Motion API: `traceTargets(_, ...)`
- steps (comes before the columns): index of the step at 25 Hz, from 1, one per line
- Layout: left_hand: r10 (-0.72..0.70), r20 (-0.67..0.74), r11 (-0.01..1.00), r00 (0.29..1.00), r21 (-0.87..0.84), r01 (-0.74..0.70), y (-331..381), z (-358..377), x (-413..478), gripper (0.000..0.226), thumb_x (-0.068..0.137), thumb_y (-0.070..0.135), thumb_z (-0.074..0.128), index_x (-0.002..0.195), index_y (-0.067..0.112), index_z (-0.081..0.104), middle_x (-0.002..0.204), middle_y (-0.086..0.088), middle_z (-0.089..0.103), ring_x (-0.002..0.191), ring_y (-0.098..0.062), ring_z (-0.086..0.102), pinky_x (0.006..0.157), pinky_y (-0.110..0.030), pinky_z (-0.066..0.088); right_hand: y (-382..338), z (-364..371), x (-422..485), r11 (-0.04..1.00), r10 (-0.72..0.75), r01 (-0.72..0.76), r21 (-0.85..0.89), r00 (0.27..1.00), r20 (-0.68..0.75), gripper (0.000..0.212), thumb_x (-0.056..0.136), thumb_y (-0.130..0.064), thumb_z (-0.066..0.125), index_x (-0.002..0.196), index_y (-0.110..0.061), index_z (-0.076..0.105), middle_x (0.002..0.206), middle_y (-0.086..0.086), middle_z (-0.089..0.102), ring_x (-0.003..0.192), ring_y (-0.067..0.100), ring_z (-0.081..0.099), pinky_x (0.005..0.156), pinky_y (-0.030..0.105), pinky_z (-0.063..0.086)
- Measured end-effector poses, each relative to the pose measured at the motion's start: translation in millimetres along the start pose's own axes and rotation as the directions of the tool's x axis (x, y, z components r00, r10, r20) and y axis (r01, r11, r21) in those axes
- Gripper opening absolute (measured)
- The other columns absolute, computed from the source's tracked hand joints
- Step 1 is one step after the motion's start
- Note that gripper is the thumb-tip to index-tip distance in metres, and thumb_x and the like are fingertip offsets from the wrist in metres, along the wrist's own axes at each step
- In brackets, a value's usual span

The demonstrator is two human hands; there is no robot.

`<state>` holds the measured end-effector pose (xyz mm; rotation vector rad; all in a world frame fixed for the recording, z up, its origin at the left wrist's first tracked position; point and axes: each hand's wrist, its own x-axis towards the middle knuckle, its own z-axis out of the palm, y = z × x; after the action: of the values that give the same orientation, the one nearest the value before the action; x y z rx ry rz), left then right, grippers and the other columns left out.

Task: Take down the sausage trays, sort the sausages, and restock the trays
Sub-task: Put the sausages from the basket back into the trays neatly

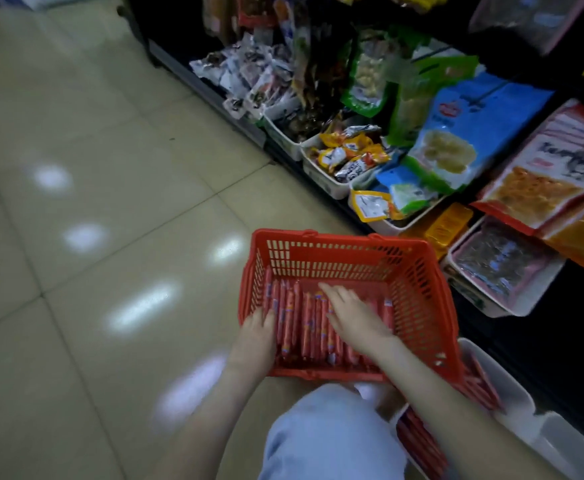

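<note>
A red plastic basket [418,271] stands on the tiled floor in front of me. Several red-wrapped sausages [304,323] lie side by side across its bottom. My left hand [257,336] reaches over the basket's near left wall, fingers down on the leftmost sausages. My right hand [352,315] lies flat on the sausages in the middle, fingers spread. Neither hand visibly grips one. A white tray [505,386] holding more red sausages [481,386] sits at the lower right beside the basket. Another stack of sausages [418,441] lies under my right forearm.
The low shelf [214,95] on the right carries white bins of snack packets [349,157] and large blue, green and pink bags [456,133]. My knee in light blue cloth [328,434] is just before the basket. Beige floor tiles [75,202] spread to the left.
</note>
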<state>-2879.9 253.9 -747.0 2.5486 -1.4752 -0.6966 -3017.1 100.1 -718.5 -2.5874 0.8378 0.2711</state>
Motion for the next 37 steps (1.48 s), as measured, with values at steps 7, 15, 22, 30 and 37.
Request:
traceTargets(7,-0.195,0.151,0.971,0.969,0.168,0.169,-0.6,57.8,77.3,0.069,0.1,0.023,0.035,0.146,-0.006,-0.006,0.154,-0.022,0.007,0.142,-0.034,0.014,0.115,-0.036,0.013,39.2,128.5,73.7,0.696,0.414,-0.529,0.486,0.848,0.332,0.081,0.089,-0.034,0.064,0.15,-0.007,0.018,0.153,0.013,0.027,0.139,0.026,0.031,0.11,0.031,0.027)
traceTargets(15,-0.454,0.056,0.891,0.889,0.056,0.451,7.4,100.6,119.9,0.087,0.08,0.051,0.065,0.13,-0.008,0.027,0.128,-0.019,0.041,0.117,-0.03,0.043,0.1,-0.035,0.036,46.0,182.8,108.7,0.494,0.513,-0.666,0.558,0.742,0.432,0.086,0.056,-0.051,0.086,0.118,-0.002,0.052,0.118,0.011,0.057,0.11,0.027,0.055,0.093,0.034,0.046)
traceTargets(22,-0.497,0.237,0.692,0.835,-0.472,0.546,0.1,94.5,116.6,0.056,0.069,0.039,0.063,0.107,0.0,0.052,0.1,-0.016,0.063,0.094,-0.033,0.064,0.078,-0.036,0.054,21.2,169.3,93.7,0.278,0.512,-0.565,0.777,0.771,0.378,0.032,0.075,-0.025,0.071,0.104,-0.015,0.06,0.097,0.001,0.067,0.091,0.018,0.062,0.082,0.03,0.05)
traceTargets(30,0.087,0.356,0.632,0.931,-0.742,0.224,99.0,-16.5,68.5,0.04,0.078,0.021,0.073,0.111,0.018,0.052,0.103,0.0,0.066,0.097,-0.015,0.063,0.088,-0.024,0.049,49.9,23.6,-0.4,-0.382,0.308,-0.158,0.91,0.907,0.287,0.025,0.089,-0.002,0.053,0.111,-0.005,0.063,0.096,0.012,0.07,0.082,0.021,0.067,0.069,0.031,0.054)
traceTargets(37,0.374,0.145,0.633,0.916,-0.762,-0.138,223.0,-84.1,-8.2,0.045,0.072,0.029,0.082,0.103,0.021,0.05,0.092,0.008,0.06,0.089,-0.009,0.06,0.071,-0.021,0.044,45.6,-94.2,-148.4,-0.208,0.526,0.213,0.955,0.847,-0.074,0.028,0.082,-0.013,0.056,0.107,-0.004,0.063,0.089,0.01,0.072,0.077,0.018,0.07,0.068,0.028,0.057)
